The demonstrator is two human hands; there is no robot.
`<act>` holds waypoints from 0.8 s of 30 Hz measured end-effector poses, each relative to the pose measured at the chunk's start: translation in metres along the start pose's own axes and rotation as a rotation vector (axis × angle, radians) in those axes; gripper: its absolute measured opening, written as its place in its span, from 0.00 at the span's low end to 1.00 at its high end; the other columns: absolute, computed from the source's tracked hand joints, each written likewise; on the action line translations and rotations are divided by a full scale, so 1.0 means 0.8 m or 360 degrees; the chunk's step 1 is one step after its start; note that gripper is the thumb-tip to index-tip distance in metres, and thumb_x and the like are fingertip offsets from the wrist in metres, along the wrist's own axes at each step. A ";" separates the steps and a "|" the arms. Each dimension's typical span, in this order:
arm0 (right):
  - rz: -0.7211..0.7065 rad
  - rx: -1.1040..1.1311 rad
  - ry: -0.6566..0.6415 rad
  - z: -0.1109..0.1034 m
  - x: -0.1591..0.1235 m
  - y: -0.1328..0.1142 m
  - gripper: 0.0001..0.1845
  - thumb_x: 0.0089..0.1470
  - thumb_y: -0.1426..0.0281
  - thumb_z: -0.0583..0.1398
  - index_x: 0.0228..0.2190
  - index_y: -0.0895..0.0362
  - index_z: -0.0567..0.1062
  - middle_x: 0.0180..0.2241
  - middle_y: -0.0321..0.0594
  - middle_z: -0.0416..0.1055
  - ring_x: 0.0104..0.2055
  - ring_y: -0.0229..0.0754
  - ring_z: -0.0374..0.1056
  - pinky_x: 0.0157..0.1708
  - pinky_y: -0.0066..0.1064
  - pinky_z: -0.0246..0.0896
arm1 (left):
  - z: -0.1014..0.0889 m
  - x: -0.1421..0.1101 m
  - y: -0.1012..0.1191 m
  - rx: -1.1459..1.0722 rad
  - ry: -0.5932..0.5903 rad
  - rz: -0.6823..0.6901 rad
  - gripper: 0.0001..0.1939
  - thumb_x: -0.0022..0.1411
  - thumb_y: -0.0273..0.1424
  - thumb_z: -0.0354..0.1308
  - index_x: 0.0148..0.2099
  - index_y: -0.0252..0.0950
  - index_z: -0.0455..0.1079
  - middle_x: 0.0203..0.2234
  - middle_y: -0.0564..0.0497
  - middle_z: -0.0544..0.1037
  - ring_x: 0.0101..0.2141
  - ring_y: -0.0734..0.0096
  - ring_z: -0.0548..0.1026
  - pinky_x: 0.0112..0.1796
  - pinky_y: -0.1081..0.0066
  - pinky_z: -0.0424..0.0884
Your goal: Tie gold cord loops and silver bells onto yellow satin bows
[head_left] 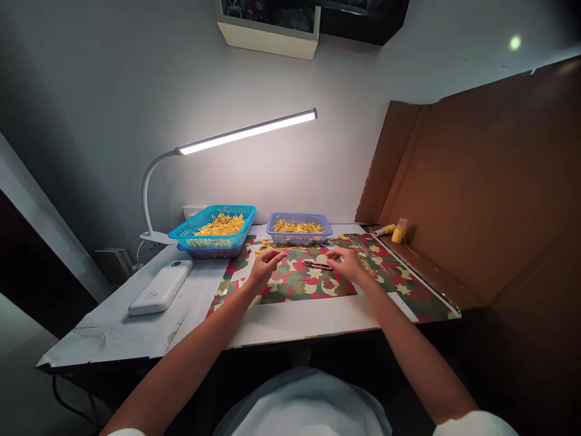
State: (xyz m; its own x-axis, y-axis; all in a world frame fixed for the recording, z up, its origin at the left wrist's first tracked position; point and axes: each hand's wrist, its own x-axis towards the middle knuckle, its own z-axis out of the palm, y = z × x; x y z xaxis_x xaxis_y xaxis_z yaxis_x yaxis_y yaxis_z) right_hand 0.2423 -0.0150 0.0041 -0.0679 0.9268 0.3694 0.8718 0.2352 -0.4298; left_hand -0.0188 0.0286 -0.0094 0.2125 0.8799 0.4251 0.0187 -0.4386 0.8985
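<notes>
My left hand (267, 269) is over the patterned mat (295, 292), thumb and fingertips pressed together in a pinch. Whatever is between them is too small to make out. Across from it, my right hand (347, 264) also has its fingers pinched, and I cannot tell what they hold. A slim tool with dark and reddish handles (318, 265) lies on the mat between the hands, close to the right fingertips. Beyond the left hand, thin yellow pieces (267, 246) lie on the mat. More thin strands (367, 265) are beside the right hand.
A blue basket (181, 233) and a purple basket (299, 238) hold yellow pieces at the back. A white lamp (146, 188) arches over the table. The white power bank (161, 288) lies left. A yellow bottle (399, 232) stands by the cardboard (481, 181) at right.
</notes>
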 end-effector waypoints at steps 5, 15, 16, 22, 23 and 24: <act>-0.0462 0.0027 -0.0287 0.073 0.012 -0.078 0.15 0.47 0.66 0.66 0.39 0.53 0.78 0.41 0.42 0.76 0.45 0.48 0.68 0.42 0.35 0.60 | 0.007 -0.011 0.019 0.0057 -0.0077 0.0145 0.20 0.53 0.49 0.58 0.30 0.35 0.73 0.23 0.52 0.72 0.22 0.75 0.64 0.23 0.74 0.60; -0.0698 -0.0166 -0.0277 0.105 0.038 -0.085 0.10 0.56 0.76 0.56 0.27 0.57 0.76 0.32 0.40 0.74 0.38 0.43 0.64 0.40 0.34 0.51 | 0.001 -0.068 0.059 0.0576 -0.0563 0.0545 0.13 0.63 0.37 0.55 0.31 0.36 0.75 0.21 0.50 0.74 0.23 0.72 0.68 0.26 0.72 0.64; -0.0688 -0.0194 -0.0256 0.103 0.041 -0.082 0.10 0.56 0.76 0.56 0.27 0.57 0.76 0.32 0.41 0.74 0.39 0.44 0.64 0.40 0.34 0.51 | 0.002 -0.072 0.060 0.0633 -0.0631 0.0585 0.12 0.63 0.35 0.54 0.31 0.36 0.75 0.22 0.50 0.74 0.24 0.72 0.69 0.27 0.72 0.65; -0.0535 -0.0305 -0.0039 0.091 0.054 -0.060 0.12 0.57 0.78 0.53 0.28 0.59 0.75 0.34 0.47 0.74 0.40 0.47 0.63 0.41 0.37 0.49 | 0.005 -0.083 0.050 0.0913 -0.1079 0.0786 0.08 0.62 0.32 0.56 0.36 0.39 0.77 0.32 0.49 0.80 0.33 0.69 0.75 0.37 0.69 0.69; -0.0501 -0.0302 0.0015 0.090 0.053 -0.056 0.12 0.57 0.78 0.52 0.28 0.59 0.75 0.35 0.47 0.73 0.40 0.47 0.63 0.41 0.37 0.48 | 0.002 -0.081 0.050 0.0949 -0.1129 0.0813 0.08 0.61 0.33 0.58 0.40 0.40 0.77 0.35 0.48 0.81 0.35 0.67 0.76 0.40 0.67 0.69; -0.0468 -0.0292 0.0069 0.089 0.051 -0.053 0.12 0.57 0.77 0.52 0.29 0.59 0.74 0.36 0.47 0.73 0.41 0.48 0.63 0.42 0.37 0.48 | -0.003 -0.076 0.051 0.1013 -0.1149 0.0837 0.10 0.59 0.35 0.60 0.43 0.41 0.76 0.39 0.48 0.81 0.38 0.65 0.76 0.44 0.66 0.69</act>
State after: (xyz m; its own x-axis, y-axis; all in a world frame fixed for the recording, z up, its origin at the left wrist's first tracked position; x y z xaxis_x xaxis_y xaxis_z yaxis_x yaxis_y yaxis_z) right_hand 0.1683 0.0336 -0.0215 -0.3119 0.8129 0.4919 0.8908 0.4302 -0.1461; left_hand -0.0337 -0.0423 0.0016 0.8598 0.3319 0.3880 0.2150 -0.9246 0.3144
